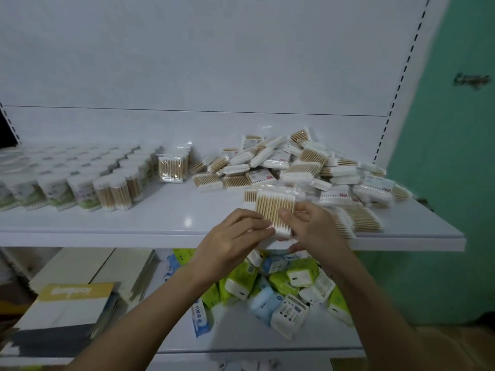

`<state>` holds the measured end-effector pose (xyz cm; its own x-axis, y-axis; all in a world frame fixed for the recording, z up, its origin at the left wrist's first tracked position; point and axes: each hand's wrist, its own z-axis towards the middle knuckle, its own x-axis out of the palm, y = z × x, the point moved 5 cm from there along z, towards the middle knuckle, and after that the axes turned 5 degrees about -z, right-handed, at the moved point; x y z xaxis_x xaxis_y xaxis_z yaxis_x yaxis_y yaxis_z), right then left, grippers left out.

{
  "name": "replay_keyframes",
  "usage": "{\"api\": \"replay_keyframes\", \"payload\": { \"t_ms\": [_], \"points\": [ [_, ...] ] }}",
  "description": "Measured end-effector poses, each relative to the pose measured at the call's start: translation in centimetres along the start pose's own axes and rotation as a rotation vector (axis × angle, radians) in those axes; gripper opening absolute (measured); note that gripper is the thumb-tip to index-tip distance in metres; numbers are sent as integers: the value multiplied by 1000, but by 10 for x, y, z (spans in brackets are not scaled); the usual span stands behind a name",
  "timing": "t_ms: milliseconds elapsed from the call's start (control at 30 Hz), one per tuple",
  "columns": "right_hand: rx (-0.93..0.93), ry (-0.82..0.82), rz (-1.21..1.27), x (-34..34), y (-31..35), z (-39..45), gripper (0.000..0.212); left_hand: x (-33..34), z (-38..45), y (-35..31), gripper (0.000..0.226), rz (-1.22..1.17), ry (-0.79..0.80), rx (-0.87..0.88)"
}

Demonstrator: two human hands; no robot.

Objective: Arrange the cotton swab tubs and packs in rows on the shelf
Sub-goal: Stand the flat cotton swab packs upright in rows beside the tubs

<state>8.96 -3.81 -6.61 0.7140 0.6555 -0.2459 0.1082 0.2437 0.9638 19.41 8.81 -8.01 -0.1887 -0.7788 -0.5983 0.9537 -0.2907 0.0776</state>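
Nearest you, your left hand (235, 236) and right hand (313, 228) both pinch one pack (274, 210) of swabs, fingers curled on its lower edge, holding it just above the front lip of the shelf (160, 223). Behind it on the right, a loose pile (308, 167) of packs sprawls over the shelf, while tubs (80, 180) stand in tidy rows on the left. One upright pack (172, 167) stands between rows and pile, near the back panel (214, 62).
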Motion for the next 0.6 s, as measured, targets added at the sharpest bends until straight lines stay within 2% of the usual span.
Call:
{"api": "replay_keyframes", "payload": {
  "t_ms": [100,167,233,300,333,400,500,600],
  "points": [
    [-27,23,66,11,0,6,14,-8,-3,5,19,36,4,-25],
    [-63,41,63,19,-1,10,14,-19,-3,9,17,10,-47,-77],
    [-126,57,18,26,-1,15,10,-37,1,20,19,-52,-146,-216],
    [-172,83,-18,33,2,19,17,-59,10,39,26,-173,-185,-446],
    [-187,109,-31,38,4,22,18,-66,16,50,32,-248,-140,-563],
    [-211,159,-65,49,7,28,16,-76,28,69,42,-352,51,-729],
    [-230,205,-90,65,15,39,15,-89,39,90,48,-338,340,-786],
    [-263,239,-82,83,24,47,14,-99,40,105,43,-295,491,-813]
  ]
}}
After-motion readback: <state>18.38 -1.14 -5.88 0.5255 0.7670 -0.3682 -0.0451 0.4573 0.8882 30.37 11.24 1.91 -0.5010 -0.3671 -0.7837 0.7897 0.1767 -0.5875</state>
